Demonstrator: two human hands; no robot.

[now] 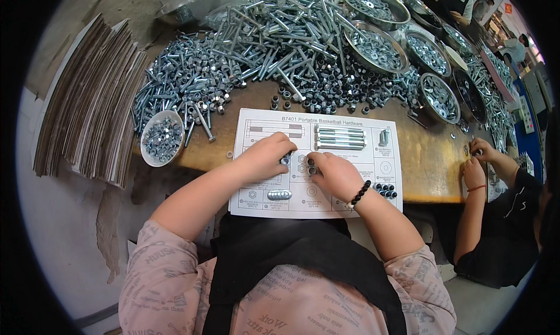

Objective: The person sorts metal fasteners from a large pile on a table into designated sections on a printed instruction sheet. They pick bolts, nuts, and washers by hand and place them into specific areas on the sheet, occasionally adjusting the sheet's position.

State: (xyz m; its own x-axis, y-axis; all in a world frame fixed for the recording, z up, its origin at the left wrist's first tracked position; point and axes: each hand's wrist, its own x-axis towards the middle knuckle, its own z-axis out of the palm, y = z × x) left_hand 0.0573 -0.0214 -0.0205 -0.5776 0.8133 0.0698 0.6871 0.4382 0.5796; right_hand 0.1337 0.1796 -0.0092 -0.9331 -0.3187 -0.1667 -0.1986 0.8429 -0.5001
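A white printed sheet with outlined boxes and part drawings lies in front of me. My left hand is curled over its left half, dark-topped lock nuts at its fingertips. Near the sheet's middle, my right hand, with a black bead bracelet, closes its fingers on more dark lock nuts. Long silver bolts lie side by side in an upper box, with short bolts to their right. A row of overlapping washers sits low on the sheet, and several dark lock nuts are grouped at the lower right.
A large heap of bolts and loose nuts covers the table's far side. A white bowl of nuts stands left, beside stacked cardboard. Metal bowls of washers stand far right. A co-worker's hands are at the right edge.
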